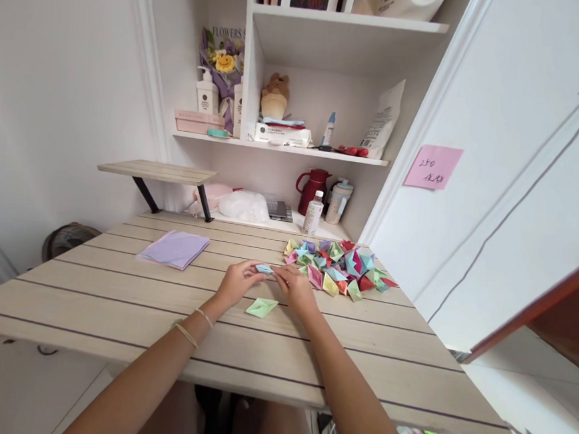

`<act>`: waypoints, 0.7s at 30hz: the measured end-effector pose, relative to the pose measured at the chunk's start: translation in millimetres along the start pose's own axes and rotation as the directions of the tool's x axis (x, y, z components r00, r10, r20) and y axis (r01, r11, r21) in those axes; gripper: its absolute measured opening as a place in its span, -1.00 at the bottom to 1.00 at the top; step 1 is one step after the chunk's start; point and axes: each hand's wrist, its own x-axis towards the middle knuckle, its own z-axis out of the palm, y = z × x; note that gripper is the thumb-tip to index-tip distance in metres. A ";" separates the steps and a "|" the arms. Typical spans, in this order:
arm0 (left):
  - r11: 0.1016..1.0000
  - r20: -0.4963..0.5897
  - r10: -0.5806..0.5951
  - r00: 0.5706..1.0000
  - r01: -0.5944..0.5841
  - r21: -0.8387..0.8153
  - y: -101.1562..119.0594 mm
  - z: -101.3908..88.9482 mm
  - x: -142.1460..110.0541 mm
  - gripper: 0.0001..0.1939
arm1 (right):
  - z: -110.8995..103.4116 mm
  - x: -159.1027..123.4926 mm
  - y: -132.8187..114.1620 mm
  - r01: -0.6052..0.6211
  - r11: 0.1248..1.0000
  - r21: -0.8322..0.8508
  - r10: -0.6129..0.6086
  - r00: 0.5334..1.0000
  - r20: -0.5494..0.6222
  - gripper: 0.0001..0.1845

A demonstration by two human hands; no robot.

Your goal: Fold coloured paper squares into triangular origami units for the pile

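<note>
Both hands (237, 282) (295, 286) on blue paper (265, 268); green paper (261, 308) nearby

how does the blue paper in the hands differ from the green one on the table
The blue paper is held between the left hand and right hand; the green paper lies untouched on the table. The blue paper shows as a narrow strip, its ends hidden by fingers, while the green paper shows a full, pointed diamond outline. Both are pale, folded pieces.
</note>
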 end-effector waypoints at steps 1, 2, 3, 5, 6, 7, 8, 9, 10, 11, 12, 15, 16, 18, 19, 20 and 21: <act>0.996 0.029 -0.050 0.998 0.053 -0.079 -1.0 1.2 -0.1 -0.67 | -0.2 0.0 -1.3 -0.018 0.999 0.028 0.018 1.000 -0.012 -0.74; 0.987 0.054 -0.082 0.995 0.088 -0.135 -1.8 2.0 -0.1 -0.67 | -0.6 0.0 -3.0 -0.034 0.998 0.062 0.035 0.999 -0.013 -0.74; 0.980 0.067 -0.097 0.993 0.106 -0.167 -2.5 2.4 0.0 -0.69 | -1.2 0.0 -4.8 -0.050 0.994 0.099 0.050 0.999 0.000 -0.74; 0.978 0.058 -0.095 0.994 0.104 -0.180 -3.8 1.8 0.5 -0.74 | -2.4 0.3 -8.1 -0.082 0.982 0.170 0.076 0.996 0.046 -0.75; 0.981 0.046 -0.085 0.995 0.092 -0.172 -4.3 1.1 0.9 -0.77 | -2.8 0.6 -9.3 -0.102 0.974 0.201 0.091 0.994 0.065 -0.75; 0.985 0.037 -0.072 0.997 0.077 -0.156 -4.8 0.2 1.4 -0.78 | -3.0 0.9 -9.9 -0.123 0.965 0.230 0.107 0.991 0.081 -0.74; 0.989 0.030 -0.056 0.998 0.060 -0.138 -5.2 -0.7 1.9 -0.80 | -3.1 1.3 -10.2 -0.146 0.954 0.261 0.126 0.988 0.092 -0.72; 0.992 0.023 -0.038 0.999 0.040 -0.120 -5.5 -1.5 2.6 -0.81 | -3.0 1.7 -10.0 -0.171 0.940 0.294 0.147 0.984 0.104 -0.71; 0.994 0.015 -0.017 1.000 0.019 -0.105 -5.7 -2.2 3.2 -0.82 | -3.0 2.2 -9.6 -0.199 0.922 0.332 0.169 0.979 0.117 -0.69; 0.995 0.008 0.002 1.000 -0.002 -0.096 -5.9 -2.8 3.9 -0.83 | -3.0 2.6 -9.2 -0.229 0.900 0.372 0.191 0.972 0.137 -0.69; 0.996 0.004 0.020 1.000 -0.019 -0.093 -6.1 -3.3 4.5 -0.84 | -3.1 3.0 -8.7 -0.261 0.873 0.412 0.212 0.964 0.160 -0.68; 0.994 0.002 0.050 0.999 -0.050 -0.098 -6.3 -4.4 6.0 -0.88 | -4.0 3.6 -7.9 -0.343 0.787 0.513 0.257 0.938 0.233 -0.67; 0.994 0.002 0.052 0.999 -0.052 -0.100 -6.3 -4.7 6.3 -0.88 | -4.3 3.7 -7.7 -0.361 0.765 0.533 0.262 0.931 0.255 -0.67; 0.993 0.010 0.037 0.999 -0.035 -0.114 -6.0 -5.2 6.6 -0.88 | -4.5 3.5 -7.2 -0.373 0.744 0.555 0.251 0.925 0.286 -0.68; 0.992 0.020 0.017 1.000 -0.015 -0.129 -5.7 -5.3 6.6 -0.87 | -4.3 3.3 -6.7 -0.368 0.741 0.561 0.240 0.927 0.290 -0.68; 0.989 0.033 -0.008 0.999 0.013 -0.149 -5.2 -5.1 6.4 -0.86 | -3.9 3.1 -6.0 -0.356 0.745 0.564 0.233 0.931 0.281 -0.68; 0.984 0.047 -0.037 0.998 0.045 -0.173 -4.7 -4.8 6.1 -0.84 | -3.5 2.9 -5.2 -0.340 0.757 0.558 0.231 0.938 0.258 -0.68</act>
